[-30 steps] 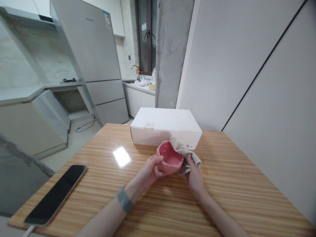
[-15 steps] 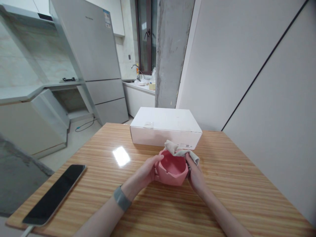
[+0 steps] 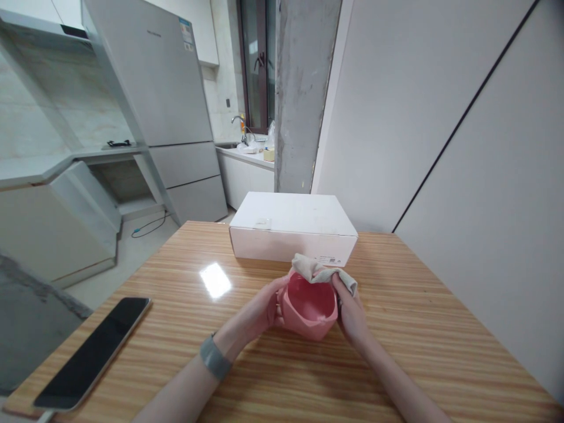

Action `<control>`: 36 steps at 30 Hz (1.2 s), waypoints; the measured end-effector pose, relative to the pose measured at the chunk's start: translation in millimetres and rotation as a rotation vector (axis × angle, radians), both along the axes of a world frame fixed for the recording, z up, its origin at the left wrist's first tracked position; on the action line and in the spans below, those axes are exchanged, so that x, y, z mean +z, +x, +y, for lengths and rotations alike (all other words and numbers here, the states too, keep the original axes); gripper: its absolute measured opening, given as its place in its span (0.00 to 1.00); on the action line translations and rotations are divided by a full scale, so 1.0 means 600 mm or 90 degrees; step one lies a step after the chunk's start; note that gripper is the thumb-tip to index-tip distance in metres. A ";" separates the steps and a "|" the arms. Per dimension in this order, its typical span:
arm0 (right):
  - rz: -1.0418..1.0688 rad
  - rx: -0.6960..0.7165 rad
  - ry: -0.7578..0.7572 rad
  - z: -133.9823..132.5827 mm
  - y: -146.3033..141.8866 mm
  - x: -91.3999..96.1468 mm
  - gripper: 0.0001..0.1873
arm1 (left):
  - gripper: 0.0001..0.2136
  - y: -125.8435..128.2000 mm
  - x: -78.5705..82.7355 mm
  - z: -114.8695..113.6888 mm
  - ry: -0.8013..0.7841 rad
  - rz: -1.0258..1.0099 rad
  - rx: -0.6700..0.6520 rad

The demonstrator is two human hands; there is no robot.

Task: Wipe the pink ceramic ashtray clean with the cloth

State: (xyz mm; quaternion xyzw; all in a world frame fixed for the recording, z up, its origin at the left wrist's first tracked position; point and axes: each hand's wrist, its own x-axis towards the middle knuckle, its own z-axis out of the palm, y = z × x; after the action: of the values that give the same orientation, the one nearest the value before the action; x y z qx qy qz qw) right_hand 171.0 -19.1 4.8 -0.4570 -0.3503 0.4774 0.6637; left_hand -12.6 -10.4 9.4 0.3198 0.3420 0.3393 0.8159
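A pink ashtray, bowl-shaped with faceted sides and a notched rim, is tilted so that its hollow faces me. My left hand is closed on its left side, thumb up along the rim. My right hand pinches a pale grey cloth at the right side of the ashtray. Draped over the far rim, the cloth hides part of it. Some right fingers are out of sight behind the cloth and the ashtray.
A white cardboard box stands behind my hands on the wooden table. At the left edge lies a black phone with a cable plugged in. Farther back are a refrigerator and a sink counter.
The ashtray has turned in my hands, and its near edge has dropped slightly. My left thumb sits lower by the rim. The cloth stays at the far rim. The view has shifted slightly.
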 end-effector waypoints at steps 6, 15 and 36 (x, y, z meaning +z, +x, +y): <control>-0.002 0.011 -0.007 -0.001 -0.013 0.000 0.23 | 0.15 0.000 -0.004 0.001 0.011 0.020 0.066; -0.003 -0.034 0.035 -0.006 -0.026 0.000 0.23 | 0.19 0.022 0.007 -0.011 0.050 -0.104 0.094; -0.042 -0.005 0.084 -0.013 -0.040 -0.015 0.19 | 0.19 0.028 0.002 -0.012 0.071 -0.056 0.172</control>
State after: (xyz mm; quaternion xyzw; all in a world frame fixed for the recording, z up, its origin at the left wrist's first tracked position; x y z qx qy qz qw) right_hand 146.9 -27.0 -4.3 -0.4288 -0.4008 0.4353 0.6826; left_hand 4.2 -17.8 10.5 0.3007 0.3265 0.4781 0.7579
